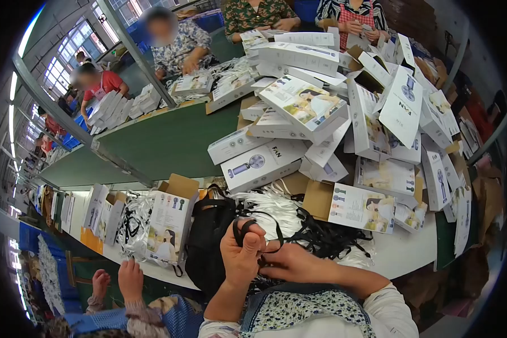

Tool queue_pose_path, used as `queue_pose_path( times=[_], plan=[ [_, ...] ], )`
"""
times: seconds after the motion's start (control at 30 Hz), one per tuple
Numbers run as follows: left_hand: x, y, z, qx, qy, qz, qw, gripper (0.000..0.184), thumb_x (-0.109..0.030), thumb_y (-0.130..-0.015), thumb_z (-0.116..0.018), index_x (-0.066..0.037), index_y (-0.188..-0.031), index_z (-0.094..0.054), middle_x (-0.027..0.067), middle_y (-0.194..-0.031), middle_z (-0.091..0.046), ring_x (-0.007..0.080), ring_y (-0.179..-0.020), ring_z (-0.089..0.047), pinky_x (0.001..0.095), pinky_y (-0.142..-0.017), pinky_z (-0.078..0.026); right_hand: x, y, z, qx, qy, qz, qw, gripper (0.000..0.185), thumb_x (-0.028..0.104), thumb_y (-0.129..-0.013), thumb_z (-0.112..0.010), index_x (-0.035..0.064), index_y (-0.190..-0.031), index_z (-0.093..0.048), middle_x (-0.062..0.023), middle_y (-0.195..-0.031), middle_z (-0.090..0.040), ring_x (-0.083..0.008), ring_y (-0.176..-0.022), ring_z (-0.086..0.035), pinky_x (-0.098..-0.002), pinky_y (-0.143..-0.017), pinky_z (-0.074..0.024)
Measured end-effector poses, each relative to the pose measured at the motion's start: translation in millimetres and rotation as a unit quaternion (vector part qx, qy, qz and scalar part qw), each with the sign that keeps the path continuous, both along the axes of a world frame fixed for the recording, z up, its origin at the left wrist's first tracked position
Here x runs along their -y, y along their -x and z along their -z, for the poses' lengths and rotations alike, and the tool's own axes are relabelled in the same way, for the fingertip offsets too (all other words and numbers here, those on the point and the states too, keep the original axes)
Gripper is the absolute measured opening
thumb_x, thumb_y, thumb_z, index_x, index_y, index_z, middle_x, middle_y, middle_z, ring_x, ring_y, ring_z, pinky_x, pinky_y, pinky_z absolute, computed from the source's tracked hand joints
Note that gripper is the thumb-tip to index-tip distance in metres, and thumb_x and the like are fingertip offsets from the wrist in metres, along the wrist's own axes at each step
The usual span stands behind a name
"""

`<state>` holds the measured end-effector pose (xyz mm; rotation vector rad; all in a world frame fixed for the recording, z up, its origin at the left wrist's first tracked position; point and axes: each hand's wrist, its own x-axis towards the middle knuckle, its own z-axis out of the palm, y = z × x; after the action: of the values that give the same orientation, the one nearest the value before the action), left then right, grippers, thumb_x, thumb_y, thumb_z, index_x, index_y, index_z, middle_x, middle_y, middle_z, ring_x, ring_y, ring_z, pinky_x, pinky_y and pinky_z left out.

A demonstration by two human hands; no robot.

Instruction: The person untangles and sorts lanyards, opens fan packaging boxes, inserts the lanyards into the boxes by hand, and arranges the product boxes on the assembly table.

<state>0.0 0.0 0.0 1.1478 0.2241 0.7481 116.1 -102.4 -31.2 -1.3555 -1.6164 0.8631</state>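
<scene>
Floral apron nearest; grasping a looped black strap in curled left hand and right hand, in front of loose white straps and black straps heaped on the worktop beside FAN boxes

Matt black cloth strap, glossy white straps, smooth cardboard boxes.

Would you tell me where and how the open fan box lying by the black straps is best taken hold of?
I would grip the fan box around the middle of its long near edge, coming from the near side. The brown flap juts out at its left end and may bend, while other fan boxes crowd its far side.
</scene>
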Motion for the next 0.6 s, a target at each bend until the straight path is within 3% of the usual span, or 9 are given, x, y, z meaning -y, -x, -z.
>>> queue_pose_path(
  times=[0.1, 0.17, 0.23, 0.3, 0.33, 0.37, 0.5, 0.53, 0.6],
  plan=[
    [-0.9, 9.0, 6.7, -0.070, -0.050, -0.062, 0.994, 0.032, -0.034, -0.089, -0.059, -0.003, -0.096, -0.058, 0.0023, -0.076, -0.057, 0.0133, -0.066, -0.053, 0.0250, -0.059, -0.042, 6.4, 9.6, -10.3, 0.009, -0.044, -0.001, 0.999, 0.021, 0.018, -0.079, -0.068, 0.0008, -0.083, -0.058, -0.0085, -0.079, -0.056, -0.0216, -0.071, -0.058, -0.0338, -0.061, -0.0463],
    [-7.3, 3.9, 20.9, -0.171, -0.250, -0.078, 0.950, 0.037, -0.037, -0.090, -0.057, 0.000, -0.096, -0.058, 0.0027, -0.077, -0.058, 0.0134, -0.068, -0.054, 0.0253, -0.061, -0.043, 13.4, 1.3, -17.6, -0.052, -0.010, 0.044, 0.998, 0.020, 0.014, -0.077, -0.071, -0.0001, -0.080, -0.058, -0.0067, -0.077, -0.055, -0.0186, -0.069, -0.058, -0.0309, -0.057, -0.0456],
    [-1.1, 2.8, 29.6, -0.199, -0.255, 0.040, 0.945, 0.043, -0.039, -0.090, -0.055, 0.001, -0.106, -0.056, 0.0078, -0.087, -0.060, 0.0146, -0.081, -0.056, 0.0262, -0.072, -0.044, 21.7, -5.5, -14.7, -0.071, 0.012, 0.080, 0.994, 0.016, 0.010, -0.076, -0.071, 0.0003, -0.083, -0.060, -0.0073, -0.080, -0.057, -0.0169, -0.070, -0.060, -0.0280, -0.057, -0.0461],
    [14.5, 6.8, 52.6, -0.192, -0.017, 0.149, 0.970, 0.046, -0.035, -0.088, -0.059, 0.000, -0.115, -0.050, 0.0109, -0.093, -0.060, 0.0171, -0.086, -0.057, 0.0285, -0.076, -0.045, 25.9, -11.5, -10.3, -0.075, 0.003, 0.163, 0.984, 0.016, 0.007, -0.075, -0.070, 0.0012, -0.088, -0.063, -0.0086, -0.086, -0.060, -0.0184, -0.074, -0.061, -0.0280, -0.061, -0.0480],
    [19.8, 6.9, 57.2, -0.225, -0.107, 0.140, 0.958, 0.048, -0.033, -0.086, -0.061, 0.000, -0.118, -0.047, 0.0121, -0.094, -0.060, 0.0183, -0.086, -0.057, 0.0295, -0.077, -0.045, 27.3, -12.7, -5.5, -0.030, -0.075, 0.209, 0.975, 0.017, 0.004, -0.075, -0.068, 0.0020, -0.091, -0.064, -0.0099, -0.090, -0.061, -0.0202, -0.077, -0.062, -0.0283, -0.064, -0.0490],
    [21.7, 6.2, 60.0, -0.255, -0.197, 0.124, 0.939, 0.052, -0.032, -0.085, -0.064, 0.000, -0.120, -0.044, 0.0133, -0.095, -0.061, 0.0194, -0.087, -0.058, 0.0306, -0.077, -0.045, 30.3, -15.7, -5.5, -0.033, -0.057, 0.212, 0.975, 0.016, 0.007, -0.075, -0.067, 0.0030, -0.091, -0.063, -0.0106, -0.088, -0.059, -0.0265, -0.077, -0.060, -0.0311, -0.066, -0.0489],
    [18.2, 2.6, 49.7, -0.346, -0.278, 0.142, 0.885, 0.033, -0.030, -0.085, -0.062, 0.000, -0.096, -0.052, 0.0191, -0.085, -0.061, 0.0357, -0.077, -0.059, 0.0388, -0.064, -0.046, 39.7, -29.5, -11.0, -0.027, -0.002, 0.165, 0.986, 0.021, 0.004, -0.075, -0.067, 0.0030, -0.096, -0.065, -0.0102, -0.088, -0.062, -0.0222, -0.079, -0.062, -0.0284, -0.068, -0.0493],
    [14.7, 3.2, 44.8, -0.344, -0.282, 0.132, 0.886, 0.033, -0.030, -0.085, -0.062, 0.000, -0.096, -0.052, 0.0191, -0.085, -0.061, 0.0357, -0.077, -0.059, 0.0388, -0.064, -0.046, 43.2, -33.6, -17.3, -0.030, -0.008, 0.164, 0.986, 0.022, 0.005, -0.076, -0.067, 0.0033, -0.098, -0.065, -0.0101, -0.091, -0.063, -0.0221, -0.081, -0.062, -0.0279, -0.069, -0.0495],
    [4.6, 7.3, 32.5, -0.398, -0.363, 0.136, 0.832, 0.029, -0.030, -0.086, -0.060, -0.001, -0.087, -0.051, 0.0186, -0.078, -0.058, 0.0399, -0.074, -0.055, 0.0433, -0.060, -0.043, 52.3, -46.2, -22.9, -0.010, -0.018, 0.190, 0.982, 0.024, 0.006, -0.077, -0.067, 0.0038, -0.101, -0.065, -0.0101, -0.097, -0.065, -0.0225, -0.087, -0.063, -0.0287, -0.074, -0.0501]
  ],
)
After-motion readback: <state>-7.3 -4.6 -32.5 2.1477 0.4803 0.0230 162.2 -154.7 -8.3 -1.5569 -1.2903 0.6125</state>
